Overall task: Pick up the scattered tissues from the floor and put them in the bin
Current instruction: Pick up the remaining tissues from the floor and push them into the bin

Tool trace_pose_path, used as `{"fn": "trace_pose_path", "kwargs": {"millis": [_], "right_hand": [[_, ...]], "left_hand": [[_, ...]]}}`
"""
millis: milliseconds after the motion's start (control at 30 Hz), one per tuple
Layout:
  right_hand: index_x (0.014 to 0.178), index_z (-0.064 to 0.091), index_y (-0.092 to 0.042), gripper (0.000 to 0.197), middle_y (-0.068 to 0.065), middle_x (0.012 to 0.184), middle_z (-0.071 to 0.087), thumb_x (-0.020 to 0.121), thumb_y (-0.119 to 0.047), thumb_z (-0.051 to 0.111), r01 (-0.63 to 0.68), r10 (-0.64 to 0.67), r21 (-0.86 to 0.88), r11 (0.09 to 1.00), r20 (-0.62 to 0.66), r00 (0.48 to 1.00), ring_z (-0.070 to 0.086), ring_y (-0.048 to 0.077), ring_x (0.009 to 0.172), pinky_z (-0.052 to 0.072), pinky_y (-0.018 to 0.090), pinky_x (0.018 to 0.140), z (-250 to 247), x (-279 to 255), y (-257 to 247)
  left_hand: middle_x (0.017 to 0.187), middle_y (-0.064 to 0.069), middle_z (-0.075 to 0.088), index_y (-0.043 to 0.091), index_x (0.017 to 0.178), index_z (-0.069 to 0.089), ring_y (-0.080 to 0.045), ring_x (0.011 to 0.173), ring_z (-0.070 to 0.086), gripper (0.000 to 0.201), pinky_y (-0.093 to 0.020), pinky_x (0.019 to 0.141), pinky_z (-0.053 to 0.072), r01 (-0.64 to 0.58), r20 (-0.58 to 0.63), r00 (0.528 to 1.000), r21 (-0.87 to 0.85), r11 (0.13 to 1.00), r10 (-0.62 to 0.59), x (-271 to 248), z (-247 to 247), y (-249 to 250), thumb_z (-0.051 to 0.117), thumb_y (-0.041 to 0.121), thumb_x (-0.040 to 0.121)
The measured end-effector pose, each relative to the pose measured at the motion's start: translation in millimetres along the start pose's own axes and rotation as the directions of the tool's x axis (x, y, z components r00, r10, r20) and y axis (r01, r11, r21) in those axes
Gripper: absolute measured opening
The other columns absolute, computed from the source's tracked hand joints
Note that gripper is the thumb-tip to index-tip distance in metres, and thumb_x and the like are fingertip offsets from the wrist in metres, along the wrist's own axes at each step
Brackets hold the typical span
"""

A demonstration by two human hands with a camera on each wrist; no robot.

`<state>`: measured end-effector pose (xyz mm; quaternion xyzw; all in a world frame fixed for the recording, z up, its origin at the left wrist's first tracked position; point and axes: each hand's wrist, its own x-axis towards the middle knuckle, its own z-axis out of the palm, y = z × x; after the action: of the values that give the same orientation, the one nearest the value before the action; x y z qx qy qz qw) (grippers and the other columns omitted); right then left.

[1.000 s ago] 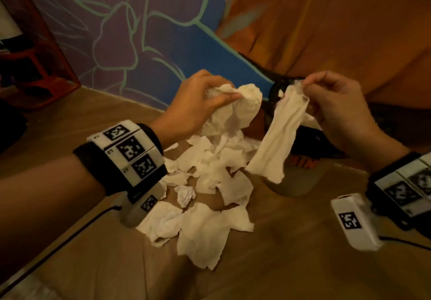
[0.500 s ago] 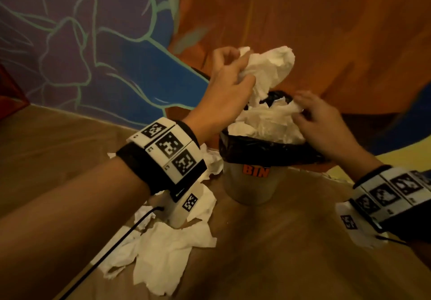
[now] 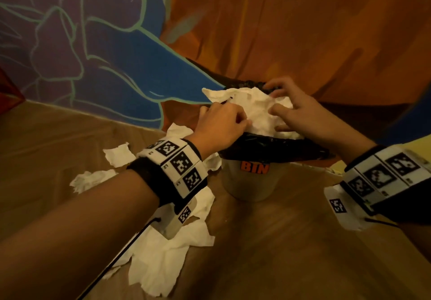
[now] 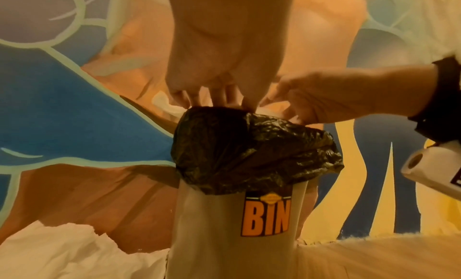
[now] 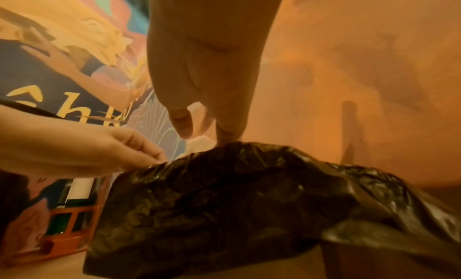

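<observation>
Both grips are down on the heap of tissues [image 3: 254, 110] crowning the bin [image 3: 247, 185]. Left hand [image 3: 221, 124] sits on the near-left side of the heap, fingers curled and pinching the paper at its edge, right over the rim. Right hand [image 3: 300, 110] comes in from the other side, fingers spread and fairly straight, pressing flat on top of the white mound, curled round nothing. From the left wrist view you can see the left fingertips [image 4: 219, 98] dipping just inside the black liner [image 4: 249, 145], with the right hand alongside, touching the liner's edge. The right wrist view shows its own fingers [image 5: 224, 125] pointing down at the crumpled plastic, a sliver of tissue peeking behind.

That heap stands proud of the rim, one flap poking out to the left, beyond the liner. The bin itself is a pale cylinder with an orange BIN label [image 4: 268, 220], standing upright on the wooden floor [image 3: 279, 253].

Plenty left down there: scattered tissues [image 3: 163, 260] lie on the floor to the bin's left, a big crumpled sheet nearest the camera under the left forearm, smaller scraps further back. Behind it all, a painted wall [image 3: 105, 55] in blue, purple and orange.
</observation>
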<state>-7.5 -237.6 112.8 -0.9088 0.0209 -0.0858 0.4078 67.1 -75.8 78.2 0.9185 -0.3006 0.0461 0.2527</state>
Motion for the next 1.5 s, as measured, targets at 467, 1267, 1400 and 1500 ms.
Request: {"fn": "trace_pose_path", "kwargs": {"millis": [467, 1267, 1400, 1500], "right_hand": [[0.061, 0.041, -0.016, 0.035, -0.001, 0.068, 0.042, 0.095, -0.016, 0.052, 0.059, 0.441, -0.826, 0.560, 0.358, 0.823, 0.037, 0.012, 0.058, 0.034, 0.028, 0.059, 45, 77, 0], [0.120, 0.060, -0.026, 0.029, -0.002, 0.115, 0.060, 0.095, -0.036, 0.050, 0.546, -0.168, -0.400, 0.737, 0.674, 0.720, 0.053, 0.015, 0.104, 0.047, 0.030, 0.082, 210, -41, -35], [0.142, 0.023, -0.043, 0.059, 0.001, 0.152, 0.023, 0.091, -0.047, 0.052, 0.471, 0.064, -0.364, 0.804, 0.839, 0.540, 0.035, 0.026, 0.132, 0.041, 0.041, 0.099, 267, -84, 13], [0.140, 0.023, -0.045, 0.054, 0.000, 0.156, 0.012, 0.092, -0.051, 0.047, 0.529, 0.061, -0.365, 0.766, 0.861, 0.505, 0.019, 0.031, 0.138, 0.034, 0.050, 0.106, 282, -109, 34]], "left_hand": [[0.107, 0.003, 0.048, 0.023, 0.111, 0.057, -0.016, 0.104, 0.040, 0.022, -0.037, 0.092, 0.037, 0.161, -0.022, 0.986, -0.087, 0.983, -0.163, -45, -26, -100, 0.043, 0.031, 0.096], [0.155, -0.006, 0.010, 0.043, 0.143, 0.022, -0.032, 0.142, 0.010, 0.073, -0.055, 0.109, 0.028, -0.021, 0.773, 0.571, 0.352, 0.936, -0.278, -214, 44, -193, 0.065, 0.034, 0.084], [0.137, -0.008, 0.033, 0.028, 0.139, 0.034, -0.027, 0.127, 0.034, 0.061, -0.039, 0.097, 0.042, -0.010, 0.747, 0.629, 0.282, 0.959, -0.213, -221, 47, -200, 0.063, 0.025, 0.086], [0.133, -0.011, 0.039, 0.016, 0.130, 0.049, -0.027, 0.122, 0.040, 0.040, -0.031, 0.095, 0.036, -0.022, 0.740, 0.651, 0.242, 0.970, -0.170, -222, 47, -203, 0.056, 0.019, 0.091]]}}
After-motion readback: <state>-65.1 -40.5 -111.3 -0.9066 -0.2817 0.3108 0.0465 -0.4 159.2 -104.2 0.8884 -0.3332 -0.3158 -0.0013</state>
